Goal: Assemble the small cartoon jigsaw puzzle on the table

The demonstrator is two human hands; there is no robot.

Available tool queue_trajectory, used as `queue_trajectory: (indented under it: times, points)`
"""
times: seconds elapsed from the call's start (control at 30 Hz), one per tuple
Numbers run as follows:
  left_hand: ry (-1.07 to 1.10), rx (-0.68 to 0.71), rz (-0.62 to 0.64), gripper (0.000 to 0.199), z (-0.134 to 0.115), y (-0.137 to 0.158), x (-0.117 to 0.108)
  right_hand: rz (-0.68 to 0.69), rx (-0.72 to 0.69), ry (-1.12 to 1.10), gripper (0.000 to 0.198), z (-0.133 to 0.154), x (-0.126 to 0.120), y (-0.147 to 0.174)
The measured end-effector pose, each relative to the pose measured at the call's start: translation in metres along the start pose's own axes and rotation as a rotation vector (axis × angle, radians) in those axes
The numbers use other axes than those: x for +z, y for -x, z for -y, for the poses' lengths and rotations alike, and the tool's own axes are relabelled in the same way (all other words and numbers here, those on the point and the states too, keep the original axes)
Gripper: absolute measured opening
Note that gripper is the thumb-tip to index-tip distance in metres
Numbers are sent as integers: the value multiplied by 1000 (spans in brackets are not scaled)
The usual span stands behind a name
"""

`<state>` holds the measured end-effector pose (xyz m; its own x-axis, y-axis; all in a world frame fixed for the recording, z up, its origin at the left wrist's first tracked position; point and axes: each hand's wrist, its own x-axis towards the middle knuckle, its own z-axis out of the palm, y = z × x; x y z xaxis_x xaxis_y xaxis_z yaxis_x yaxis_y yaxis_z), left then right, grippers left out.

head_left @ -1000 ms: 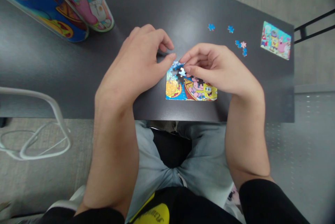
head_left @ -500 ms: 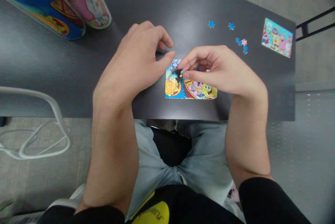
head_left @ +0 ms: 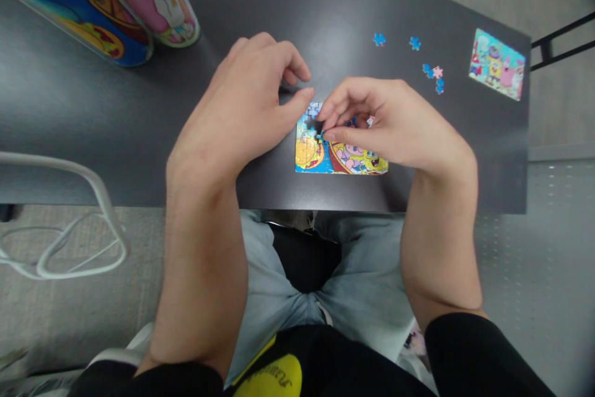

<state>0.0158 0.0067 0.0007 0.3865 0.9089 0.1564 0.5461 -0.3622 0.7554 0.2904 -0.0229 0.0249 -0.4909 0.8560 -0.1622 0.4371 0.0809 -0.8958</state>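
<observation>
A colourful cartoon jigsaw puzzle point(head_left: 309, 154) lies on the dark table, with a burger at its lower left and a dark gap in its upper left part. My right hand point(head_left: 372, 115) covers its upper right area, thumb and fingers pinching a small puzzle piece point(head_left: 320, 135) at the edge of the gap. At the puzzle's upper left corner is my left hand point(head_left: 260, 93). Its thumb tip is by the puzzle edge, its fingers are loosely bent, and thumb and forefinger stand apart with nothing between them.
Loose blue pieces point(head_left: 379, 39) and a pink piece point(head_left: 437, 72) lie beyond my right hand. A small picture card point(head_left: 497, 65) is near the table's right end. Two cartoon-printed tins point(head_left: 174, 13) stand at the upper left. A white cable point(head_left: 100, 189) loops at the left.
The piece at my right fingertips has turned or shifted slightly down, and less yellow shows on it. My left hand stays by the puzzle corner. The whole view has moved slightly.
</observation>
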Motion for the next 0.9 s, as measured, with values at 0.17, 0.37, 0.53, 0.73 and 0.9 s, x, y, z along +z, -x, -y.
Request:
queue_trajectory:
  times: [0.17, 0.37, 0.53, 0.73, 0.9]
  points:
    - [-8, 9, 9, 24, -1, 0, -1, -4, 11, 1, 17, 0, 2, -2]
    - [-30, 16, 26, 22, 0, 1, -3, -44, 30, 38, 16, 0, 4, -3]
    - [-45, -36, 98, 31, -4, 3, -7, -56, -21, 71, 19, -3, 4, -3]
    - [-72, -37, 88, 36, -5, 4, -6, -36, 53, 11, 18, 5, 3, -3]
    - [-67, -9, 46, 21, 1, 3, -2, -12, 70, -56, 16, 5, 1, -2]
